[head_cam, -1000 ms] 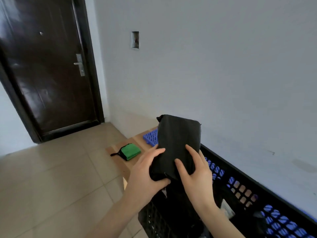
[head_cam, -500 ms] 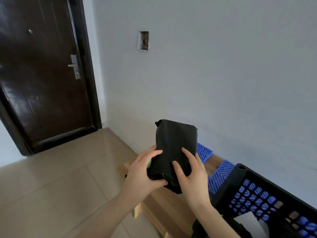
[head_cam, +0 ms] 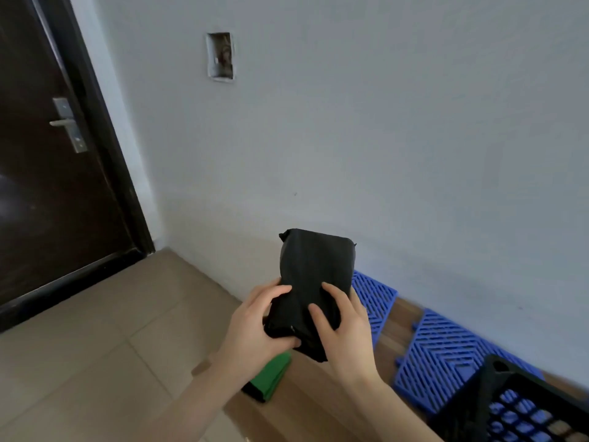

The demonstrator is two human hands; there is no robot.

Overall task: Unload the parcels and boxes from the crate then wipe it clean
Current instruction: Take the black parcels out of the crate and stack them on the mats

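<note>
Up close, both bare forearms reach forward and the two hands hold one soft black plastic-wrapped parcel [head_cam: 315, 269] in the air. The left hand [head_cam: 255, 327] is curled round its lower left edge, thumb across the bottom and fingers on the front. The right hand [head_cam: 347, 327] grips the lower right side, its fingers spread over the wrapping. The parcel stands nearly upright, clear of the black plastic lattice crate [head_cam: 538, 382], whose corner shows at the bottom right.

Below the left wrist a green folded piece with a dark edge [head_cam: 271, 378], possibly a cloth, lies on a light wooden surface [head_cam: 318, 397]; the hand partly hides it. Two blue plastic grid mats [head_cam: 446, 355] lie further along the wood, between the crate and the wall.

Beige floor tiles [head_cam: 95, 346] run to the left. Behind stands a pale grey wall with a small rectangular recess [head_cam: 220, 55], and at far left a dark brown door [head_cam: 47, 186] with a metal lever handle [head_cam: 65, 122].
</note>
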